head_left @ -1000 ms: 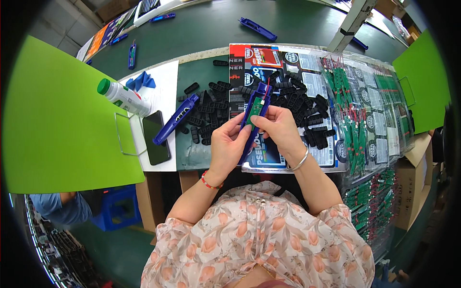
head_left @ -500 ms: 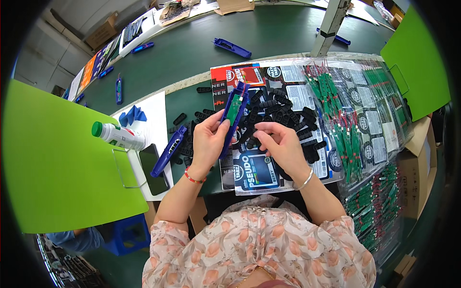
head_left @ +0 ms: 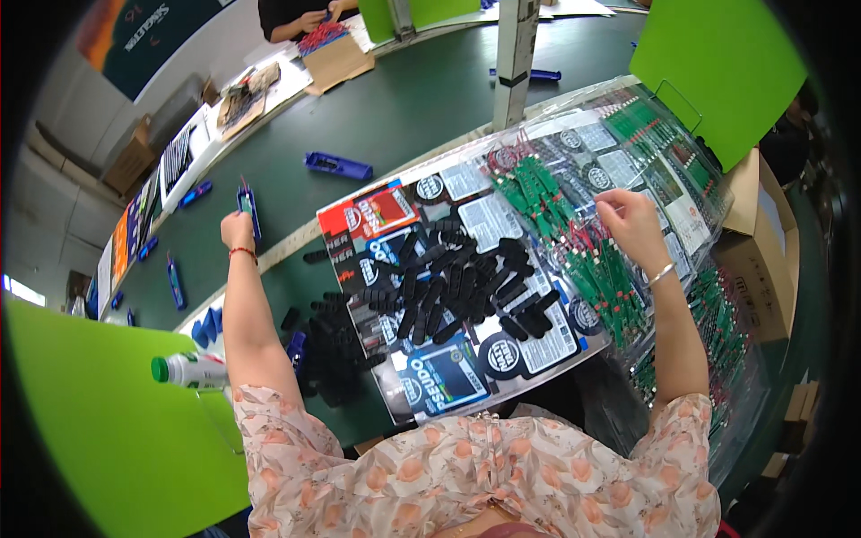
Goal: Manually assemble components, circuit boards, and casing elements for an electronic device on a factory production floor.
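My left arm is stretched out to the far left. My left hand (head_left: 237, 231) grips a dark blue plastic housing (head_left: 254, 215), with a bit of green circuit board showing at its upper end. Over on the right, my right hand (head_left: 631, 226) is closed, thumb and fingers together; whatever may be in them is too small to make out. Right beside it lie green circuit boards (head_left: 543, 199) with red wires, on clear plastic. Between my arms, small black oblong parts (head_left: 453, 282) are heaped on printed sheets (head_left: 448, 377). Another blue housing (head_left: 296, 348) is partly hidden by my left forearm.
A blue housing (head_left: 338, 166) lies across the green table (head_left: 395, 117). A metal post (head_left: 516, 67) rises beyond the sheets. Green panels (head_left: 717, 76) flank me. A white bottle (head_left: 193, 369) stands left, a cardboard box (head_left: 762, 242) right. Another person's hands (head_left: 314, 20) work at the far side.
My left hand has carried the blue housing away to the far left. My right hand has moved from the black parts to the circuit boards on the right. The view has turned.
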Tool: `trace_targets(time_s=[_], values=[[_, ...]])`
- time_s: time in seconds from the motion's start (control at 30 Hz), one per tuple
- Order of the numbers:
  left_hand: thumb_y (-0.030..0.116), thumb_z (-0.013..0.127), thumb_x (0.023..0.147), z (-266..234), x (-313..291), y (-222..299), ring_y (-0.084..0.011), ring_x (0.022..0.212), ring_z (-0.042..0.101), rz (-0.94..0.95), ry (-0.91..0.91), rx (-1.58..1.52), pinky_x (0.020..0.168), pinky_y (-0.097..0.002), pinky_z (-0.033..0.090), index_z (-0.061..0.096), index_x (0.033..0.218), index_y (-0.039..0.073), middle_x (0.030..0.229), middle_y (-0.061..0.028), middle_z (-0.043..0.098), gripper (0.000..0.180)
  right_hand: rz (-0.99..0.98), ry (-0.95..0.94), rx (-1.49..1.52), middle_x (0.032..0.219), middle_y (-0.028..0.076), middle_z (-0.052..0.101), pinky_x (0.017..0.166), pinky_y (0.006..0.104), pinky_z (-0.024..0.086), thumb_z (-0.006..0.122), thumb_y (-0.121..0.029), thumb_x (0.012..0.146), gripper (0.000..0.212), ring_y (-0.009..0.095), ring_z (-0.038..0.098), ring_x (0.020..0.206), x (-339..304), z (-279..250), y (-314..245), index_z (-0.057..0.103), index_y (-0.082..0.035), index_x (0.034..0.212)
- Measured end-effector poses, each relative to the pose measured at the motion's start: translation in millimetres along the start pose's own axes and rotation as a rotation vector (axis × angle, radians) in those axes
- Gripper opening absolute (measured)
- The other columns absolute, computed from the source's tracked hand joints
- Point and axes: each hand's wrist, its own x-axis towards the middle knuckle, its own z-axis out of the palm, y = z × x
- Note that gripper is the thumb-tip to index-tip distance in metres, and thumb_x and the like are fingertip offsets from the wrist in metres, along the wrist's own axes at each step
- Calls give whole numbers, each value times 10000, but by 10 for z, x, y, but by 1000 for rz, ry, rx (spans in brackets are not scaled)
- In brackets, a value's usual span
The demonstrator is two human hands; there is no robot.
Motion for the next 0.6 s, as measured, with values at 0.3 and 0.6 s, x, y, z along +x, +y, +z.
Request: trace_targets(time_s=[0.3,0.6], values=[[257,571,823,-128,-569,644,-363,926,647,168,452,439,820,-446,517,654,1013,40,998,-224,667,300,-94,-16,-663,713,153,672,643,398,548,701,-254,783,205,314,693,732,437,594,-312,666,-60,723],[394,772,739,538,-1120,1707,-414,983,642,91,-142,41,859,-418,532,385,1181,-108,1035,-308,637,773,-41,-9,-583,862,144,683,693,429,546,743,-195,712,181,331,678,775,504,668,-245,668,-59,804]])
